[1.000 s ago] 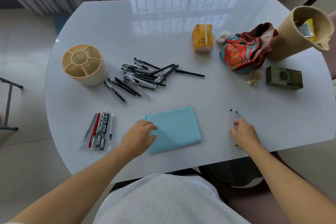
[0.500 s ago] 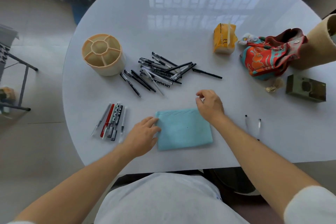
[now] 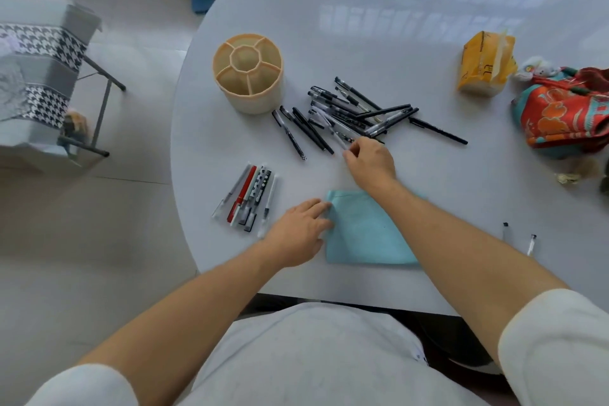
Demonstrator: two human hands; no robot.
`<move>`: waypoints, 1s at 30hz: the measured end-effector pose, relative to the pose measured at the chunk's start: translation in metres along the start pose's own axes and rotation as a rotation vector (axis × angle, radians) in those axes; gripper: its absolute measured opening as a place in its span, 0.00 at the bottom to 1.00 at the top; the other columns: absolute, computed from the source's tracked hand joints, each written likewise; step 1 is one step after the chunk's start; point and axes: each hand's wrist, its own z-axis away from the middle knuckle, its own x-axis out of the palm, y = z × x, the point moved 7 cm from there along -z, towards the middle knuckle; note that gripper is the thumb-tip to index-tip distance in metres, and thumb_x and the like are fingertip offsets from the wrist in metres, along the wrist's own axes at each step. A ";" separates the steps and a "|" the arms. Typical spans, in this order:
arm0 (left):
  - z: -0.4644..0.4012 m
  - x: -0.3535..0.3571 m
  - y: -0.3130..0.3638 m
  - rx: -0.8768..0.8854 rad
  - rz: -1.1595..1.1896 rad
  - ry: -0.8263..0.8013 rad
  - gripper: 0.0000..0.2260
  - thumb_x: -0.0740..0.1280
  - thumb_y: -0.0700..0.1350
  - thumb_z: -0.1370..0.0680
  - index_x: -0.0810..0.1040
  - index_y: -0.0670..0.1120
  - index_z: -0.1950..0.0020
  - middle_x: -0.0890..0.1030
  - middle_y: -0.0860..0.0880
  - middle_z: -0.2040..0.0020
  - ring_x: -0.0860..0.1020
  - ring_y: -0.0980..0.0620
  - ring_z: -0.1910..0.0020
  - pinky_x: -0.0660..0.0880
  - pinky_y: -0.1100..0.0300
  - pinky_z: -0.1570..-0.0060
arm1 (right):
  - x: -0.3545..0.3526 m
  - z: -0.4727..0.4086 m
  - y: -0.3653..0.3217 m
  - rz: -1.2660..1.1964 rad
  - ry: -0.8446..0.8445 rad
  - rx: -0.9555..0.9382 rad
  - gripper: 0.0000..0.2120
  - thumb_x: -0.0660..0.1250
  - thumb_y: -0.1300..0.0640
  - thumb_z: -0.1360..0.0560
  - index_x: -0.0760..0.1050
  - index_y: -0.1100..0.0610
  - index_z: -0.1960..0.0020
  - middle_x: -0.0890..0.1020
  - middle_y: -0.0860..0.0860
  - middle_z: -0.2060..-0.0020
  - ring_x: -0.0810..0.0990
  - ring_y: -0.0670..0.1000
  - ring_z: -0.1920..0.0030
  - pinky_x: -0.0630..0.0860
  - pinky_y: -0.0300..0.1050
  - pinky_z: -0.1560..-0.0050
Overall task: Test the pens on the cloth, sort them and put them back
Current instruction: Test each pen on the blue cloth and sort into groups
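My right hand (image 3: 370, 158) closes thumb and fingertips on a clear-barrelled pen (image 3: 333, 130) at the near edge of the untested pile (image 3: 359, 110), the loose heap of mostly black pens lying just beyond the blue cloth (image 3: 369, 231). Whether the pinch has fully closed on the barrel I cannot tell; the fingertips cover that end of it. My left hand (image 3: 301, 231) lies flat, fingers spread, its tips touching the cloth's left edge to keep it from sliding.

Left of the cloth, a neat row of sorted pens (image 3: 250, 201) lies side by side, a red one among them. Right of the cloth, well apart from it, two small pens (image 3: 517, 237) sit alone near the table's (image 3: 395, 43) edge. Beyond the cloth and to its left, just past the pile, the beige divided holder (image 3: 247, 72) stands empty.

To do this pick well, I judge I should lift only the one pen, drawing it out along its own length so the crossed barrels above it do not scatter or roll. The left hand should press the cloth before the tip touches, since the smooth tabletop would let it creep.
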 end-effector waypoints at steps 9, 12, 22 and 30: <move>-0.003 -0.022 -0.006 -0.080 0.352 0.203 0.15 0.67 0.47 0.20 0.76 0.51 0.33 0.71 0.50 0.28 0.65 0.50 0.27 0.62 0.52 0.25 | -0.058 0.098 0.098 -0.739 0.109 0.215 0.06 0.75 0.63 0.25 0.85 0.52 0.55 0.86 0.51 0.66 0.83 0.49 0.66 0.84 0.47 0.56; -0.008 -0.030 0.001 -0.145 0.577 0.204 0.16 0.65 0.51 0.18 0.69 0.56 0.31 0.74 0.57 0.35 0.73 0.61 0.39 0.72 0.60 0.37 | -0.059 0.137 0.119 -0.860 0.062 0.268 0.06 0.76 0.63 0.27 0.87 0.53 0.58 0.85 0.52 0.68 0.82 0.49 0.67 0.82 0.40 0.60; -0.028 -0.024 0.060 0.017 0.543 -0.182 0.08 0.62 0.51 0.17 0.79 0.50 0.50 0.82 0.56 0.61 0.78 0.57 0.66 0.74 0.62 0.64 | -0.014 0.183 0.113 -1.271 -0.114 0.328 0.09 0.75 0.55 0.31 0.85 0.59 0.54 0.80 0.56 0.67 0.79 0.53 0.64 0.78 0.44 0.60; -0.028 -0.036 0.055 -0.023 0.288 0.004 0.07 0.63 0.48 0.18 0.78 0.49 0.54 0.83 0.52 0.60 0.79 0.51 0.60 0.74 0.55 0.58 | -0.042 0.165 0.137 -1.199 0.155 0.440 0.07 0.72 0.57 0.29 0.84 0.60 0.62 0.81 0.57 0.71 0.78 0.52 0.71 0.76 0.45 0.69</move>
